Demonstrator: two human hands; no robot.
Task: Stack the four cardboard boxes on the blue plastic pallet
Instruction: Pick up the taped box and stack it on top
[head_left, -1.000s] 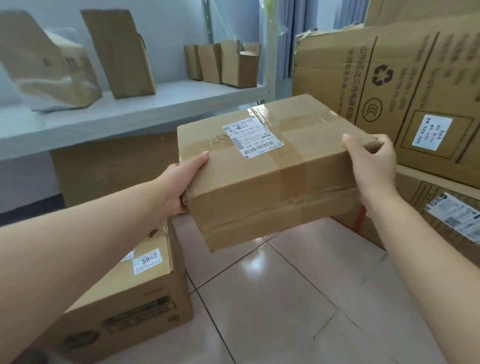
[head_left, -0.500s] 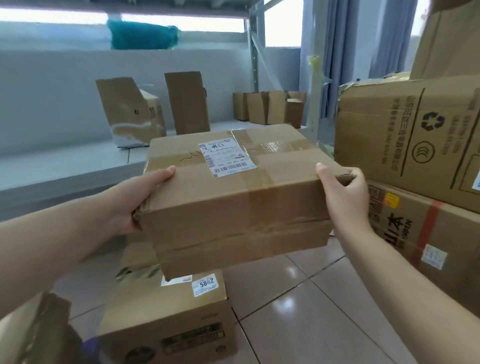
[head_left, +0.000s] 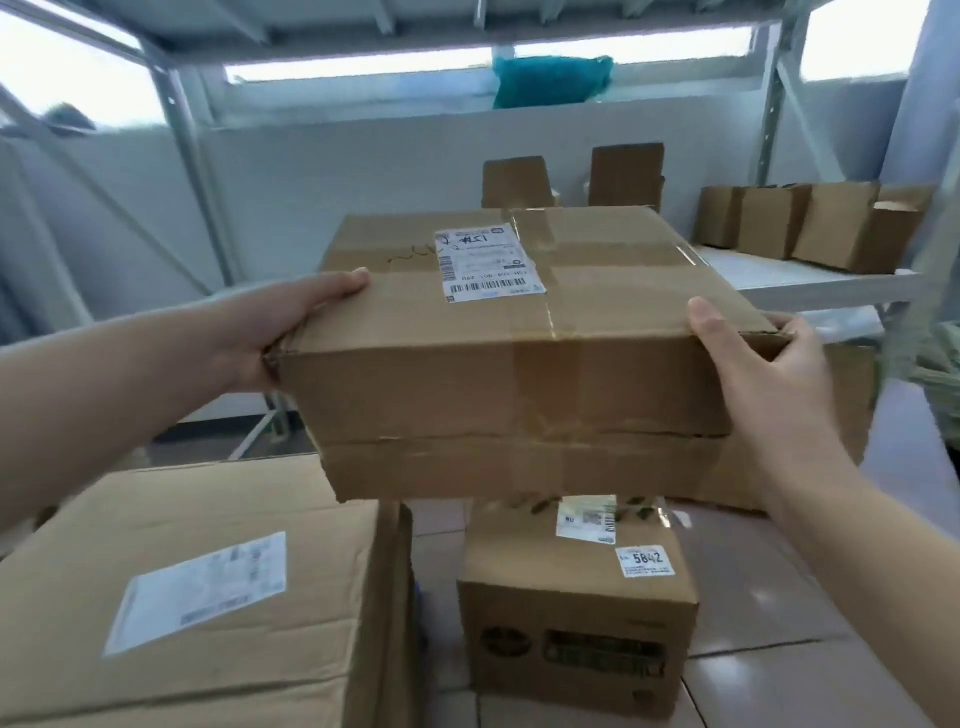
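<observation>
Held box (head_left: 519, 364): taped cardboard, white shipping label (head_left: 491, 265) on top, carried in the air at chest height, roughly level, clear of everything below. Left hand (head_left: 291, 325) grips the left end, thumb lying on the top face, fingers hidden behind the side. Right hand (head_left: 753, 364) grips the right end, thumb on the top edge, fingers wrapped around the far corner. Both grips closed on the box.

Below, on the tiled floor (head_left: 779, 597): small box (head_left: 576, 613) with a "5842" sticker (head_left: 647, 561), directly under the held box, not touching it. Large box (head_left: 197, 597) at lower left, white label on top, just beside the small box. A sliver of blue shows in the gap between them; cannot tell what it is.

Behind: metal shelf (head_left: 800, 275) carrying several small cartons (head_left: 810, 223).
</observation>
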